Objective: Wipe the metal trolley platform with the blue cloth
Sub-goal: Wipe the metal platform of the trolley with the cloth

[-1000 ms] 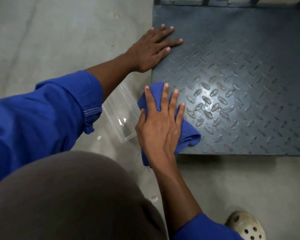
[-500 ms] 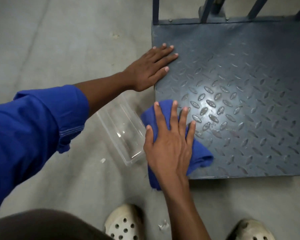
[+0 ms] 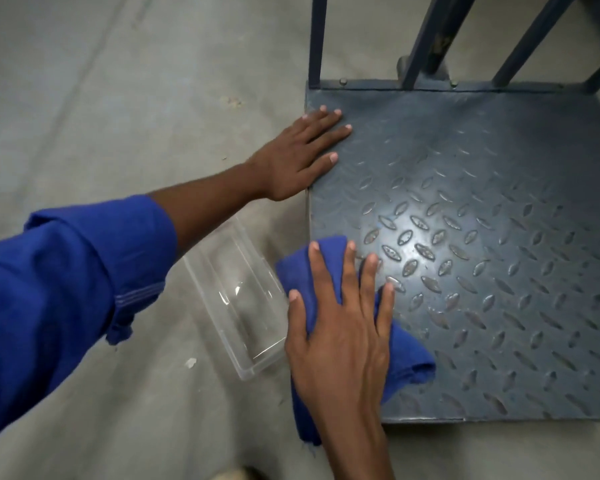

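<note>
The grey metal trolley platform (image 3: 482, 209) with a diamond tread pattern fills the right side of the view. A bunched blue cloth (image 3: 409, 365) lies on its near left corner and hangs over the left edge. My right hand (image 3: 343, 334) presses flat on the cloth with straight, spread fingers. My left hand (image 3: 298, 155) rests flat on the platform's left edge further back, fingers straight, holding nothing.
A clear plastic container (image 3: 236, 299) lies on the concrete floor (image 3: 101, 98) just left of the platform, between my arms. Dark blue upright bars (image 3: 317, 39) rise from the platform's far edge. Small white scraps (image 3: 190, 362) lie on the floor.
The view has tilted upward, so the platform, cloth and both hands sit lower in frame and the upright bars show. Both hands keep their places on the cloth and the platform edge.
</note>
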A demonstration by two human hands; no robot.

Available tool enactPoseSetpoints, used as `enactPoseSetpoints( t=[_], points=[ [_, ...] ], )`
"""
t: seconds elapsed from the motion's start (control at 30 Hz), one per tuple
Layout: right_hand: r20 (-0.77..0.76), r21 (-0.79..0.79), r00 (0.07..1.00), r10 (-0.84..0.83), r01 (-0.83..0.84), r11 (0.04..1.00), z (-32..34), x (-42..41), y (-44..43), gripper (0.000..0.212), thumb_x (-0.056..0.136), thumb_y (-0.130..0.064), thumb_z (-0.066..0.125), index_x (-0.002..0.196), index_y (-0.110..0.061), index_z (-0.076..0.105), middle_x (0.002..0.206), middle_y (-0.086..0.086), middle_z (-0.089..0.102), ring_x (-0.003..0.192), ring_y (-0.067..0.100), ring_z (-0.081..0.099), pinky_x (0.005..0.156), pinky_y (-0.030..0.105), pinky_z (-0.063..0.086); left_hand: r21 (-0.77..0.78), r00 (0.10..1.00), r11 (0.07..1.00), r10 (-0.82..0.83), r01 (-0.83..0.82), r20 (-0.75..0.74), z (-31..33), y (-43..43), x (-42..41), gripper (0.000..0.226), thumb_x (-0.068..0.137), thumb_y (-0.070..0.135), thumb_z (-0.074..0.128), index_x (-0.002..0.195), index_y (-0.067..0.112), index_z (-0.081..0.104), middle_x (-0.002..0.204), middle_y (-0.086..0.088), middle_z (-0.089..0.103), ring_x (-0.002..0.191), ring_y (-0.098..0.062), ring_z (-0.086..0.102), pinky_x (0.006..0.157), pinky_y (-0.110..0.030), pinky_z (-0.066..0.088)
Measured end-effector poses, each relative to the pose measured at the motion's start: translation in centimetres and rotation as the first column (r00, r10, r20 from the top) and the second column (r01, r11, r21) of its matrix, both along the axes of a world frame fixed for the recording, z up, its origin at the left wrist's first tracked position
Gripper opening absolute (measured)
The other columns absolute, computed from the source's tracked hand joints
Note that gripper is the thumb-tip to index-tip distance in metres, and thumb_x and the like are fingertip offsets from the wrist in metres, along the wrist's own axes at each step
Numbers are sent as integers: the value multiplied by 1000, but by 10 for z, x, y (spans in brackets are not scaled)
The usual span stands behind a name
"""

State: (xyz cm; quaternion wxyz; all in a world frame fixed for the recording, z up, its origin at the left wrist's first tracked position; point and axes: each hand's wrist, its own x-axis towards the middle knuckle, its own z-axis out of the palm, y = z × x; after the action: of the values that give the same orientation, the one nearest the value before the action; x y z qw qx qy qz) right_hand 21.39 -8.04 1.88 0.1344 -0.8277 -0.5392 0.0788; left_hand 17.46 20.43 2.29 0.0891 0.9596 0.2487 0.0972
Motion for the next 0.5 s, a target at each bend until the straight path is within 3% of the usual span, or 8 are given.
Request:
enactPoseSetpoints(
  t=[0.2,0.4,0.5],
  points=[
    [30,6,999,13,-13,1000,0,9,37,69,105,-54,34,165,-41,5,175,2,-2,162,26,-5,130,53,4,-22,999,999,-29,30,45,-6,7,-1,61,115,43,26,169,14,25,178,-11,16,167,-27,6,136,-40,3],
    [54,-20,998,34,-33,999,3,31,128,70,104,-51,35,166,-38,4,175,7,-2,161,31,-5,129,55,1,-34,995,996,-84,83,-43,8,42,11,65,112,47,14,170,19,22,178,-11,15,167,-26,7,136,-46,6],
    [35,-9,998,44,-44,999,6,32,132,70,105,-51,36,166,-38,4,175,7,-3,161,31,-6,129,54,1,-57,995,997,-60,55,-78,16,54,17,71,109,52,9,171,19,19,179,-11,14,167,-24,7,136,-47,7]
  ],
)
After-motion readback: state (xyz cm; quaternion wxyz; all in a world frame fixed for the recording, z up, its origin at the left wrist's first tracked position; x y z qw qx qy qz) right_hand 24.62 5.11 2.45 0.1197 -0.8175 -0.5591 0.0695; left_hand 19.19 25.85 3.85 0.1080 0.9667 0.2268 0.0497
